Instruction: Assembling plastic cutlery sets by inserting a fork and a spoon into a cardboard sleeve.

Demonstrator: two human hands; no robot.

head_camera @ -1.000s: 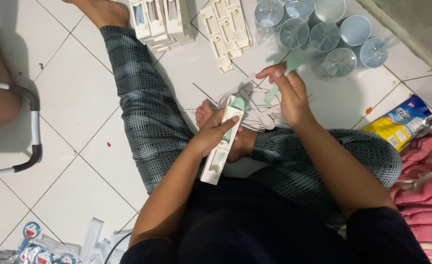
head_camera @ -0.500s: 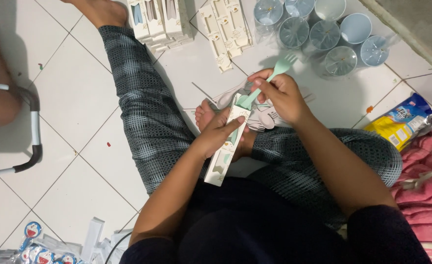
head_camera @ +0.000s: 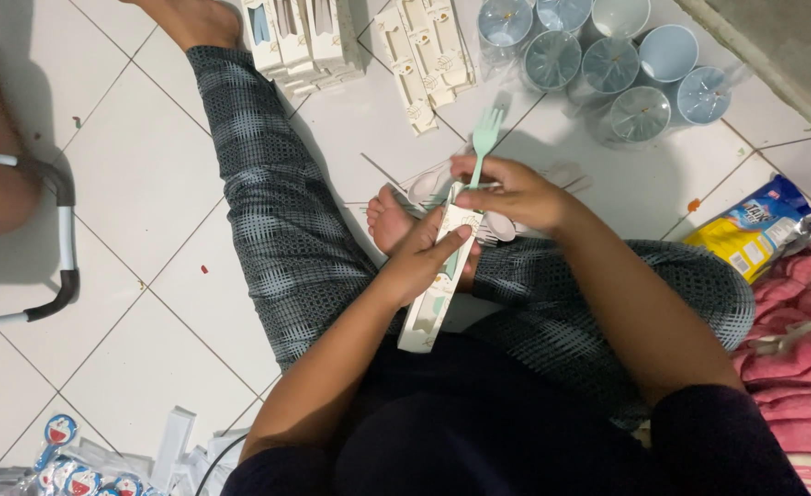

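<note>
Right hand [head_camera: 516,195] pinches fork [head_camera: 484,138], tines toward 12 o'clock, handle entering the top of the box [head_camera: 442,276] gripped by left hand [head_camera: 424,262].

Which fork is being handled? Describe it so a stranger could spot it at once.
Start at the seated person's crossed legs on the white tile floor, then go to the two hands above the bare foot. The right hand pinches the mint-green fork, tines up, its handle going into the narrow white box gripped by the left hand. The cutlery on the floor beneath is pale; only this fork is green and held upright.
</note>
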